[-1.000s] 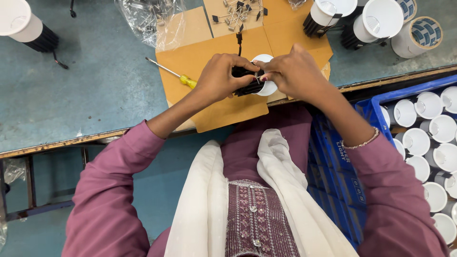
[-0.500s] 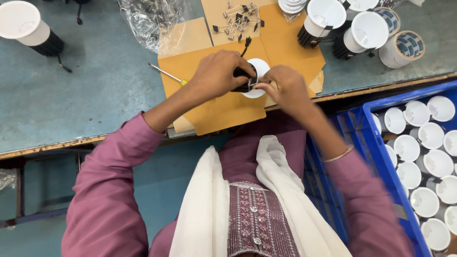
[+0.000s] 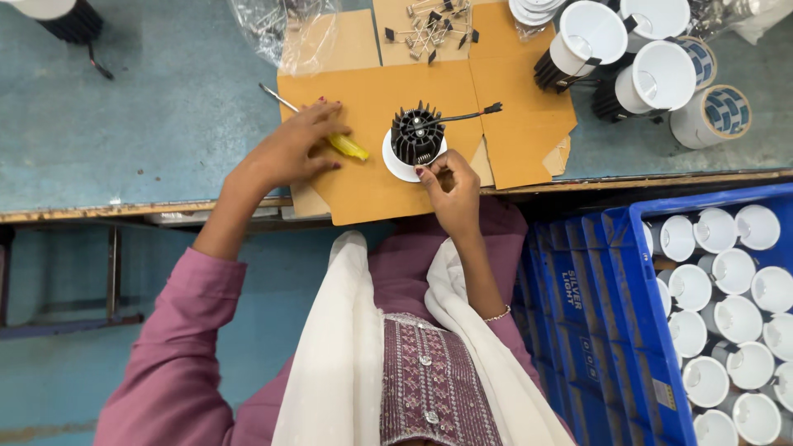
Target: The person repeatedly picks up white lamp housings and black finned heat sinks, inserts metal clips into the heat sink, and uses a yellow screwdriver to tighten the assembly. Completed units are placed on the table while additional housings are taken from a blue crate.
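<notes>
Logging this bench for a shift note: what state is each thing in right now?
Black finned lamp: upright on the cardboard sheet, wire trailing right.
Screwdriver: lying flat under the left hand.
Right hand: fingers touching the lamp's white rim.
Blue crate: filled with white lamps.

A worn blue-green workbench top (image 3: 149,124) with a wooden front edge (image 3: 124,211) bears flattened brown cardboard sheets (image 3: 529,124), while a blue plastic crate (image 3: 628,330) stands beside it on a blue-green floor (image 3: 49,363).
</notes>
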